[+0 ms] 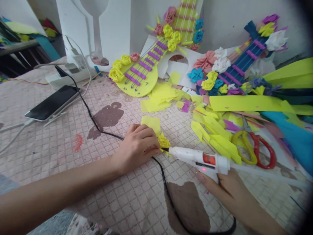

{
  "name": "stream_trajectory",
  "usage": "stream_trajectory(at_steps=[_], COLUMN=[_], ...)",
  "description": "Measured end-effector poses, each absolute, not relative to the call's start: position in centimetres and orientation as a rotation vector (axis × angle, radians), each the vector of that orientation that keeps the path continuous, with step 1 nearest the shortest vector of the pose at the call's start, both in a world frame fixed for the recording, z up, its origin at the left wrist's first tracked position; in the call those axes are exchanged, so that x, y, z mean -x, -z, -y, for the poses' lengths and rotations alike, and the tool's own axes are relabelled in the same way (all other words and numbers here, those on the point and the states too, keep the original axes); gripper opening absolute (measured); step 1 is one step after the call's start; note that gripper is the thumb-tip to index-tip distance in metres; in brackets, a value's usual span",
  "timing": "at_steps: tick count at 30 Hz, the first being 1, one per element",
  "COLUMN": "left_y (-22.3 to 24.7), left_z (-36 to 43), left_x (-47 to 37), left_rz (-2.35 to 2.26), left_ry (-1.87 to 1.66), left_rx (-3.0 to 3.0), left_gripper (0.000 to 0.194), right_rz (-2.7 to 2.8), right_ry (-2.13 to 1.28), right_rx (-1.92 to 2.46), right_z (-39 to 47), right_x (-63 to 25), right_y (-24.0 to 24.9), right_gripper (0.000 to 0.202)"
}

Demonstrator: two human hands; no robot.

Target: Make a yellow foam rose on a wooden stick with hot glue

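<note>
My left hand (139, 145) is closed, its fingers gripping a crumpled yellow paper flower (164, 140) low over the cloth. Wrapped round the handle of a white hot glue gun (195, 157) is my right hand (227, 189). The gun's dark nozzle points left and meets the flower's lower edge, and a small red light glows on its body. A clear glue stick (266, 176) sticks out of its back end. Just behind the flower lies a flat yellow paper square (151, 123).
Paper guitars (149, 81) with flowers stand at the back. Scissors (265, 150) lie among yellow strips (215, 133) on the right. A black cord (89, 112) passes under my left hand. On the left are a phone (52, 102) and a power strip (68, 76).
</note>
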State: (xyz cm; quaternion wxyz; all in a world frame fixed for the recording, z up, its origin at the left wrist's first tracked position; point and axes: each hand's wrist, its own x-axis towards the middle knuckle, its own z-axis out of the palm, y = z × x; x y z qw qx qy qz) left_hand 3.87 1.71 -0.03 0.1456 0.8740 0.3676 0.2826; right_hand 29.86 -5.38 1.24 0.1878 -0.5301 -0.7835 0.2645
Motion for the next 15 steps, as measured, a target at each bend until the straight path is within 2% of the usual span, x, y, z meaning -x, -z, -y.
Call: stream_trajectory(at_steps=[10, 15], left_y=[-0.16, 0.04], left_z=[-1.93, -2.11], left_x=[-3.95, -3.91], left_rz=[-1.051, -1.046], left_ry=[-0.808, -0.793], left_rx=[-2.364, -2.287], left_gripper=[0.012, 0.007], right_rz=[2.171, 2.155], right_ry=[-0.777, -0.786], right_rx=[1.492, 1.490], right_z=[5.10, 5.18], right_x=[-29.80, -29.87], right_y=[-1.34, -1.25], right_gripper=[0.035, 0.025])
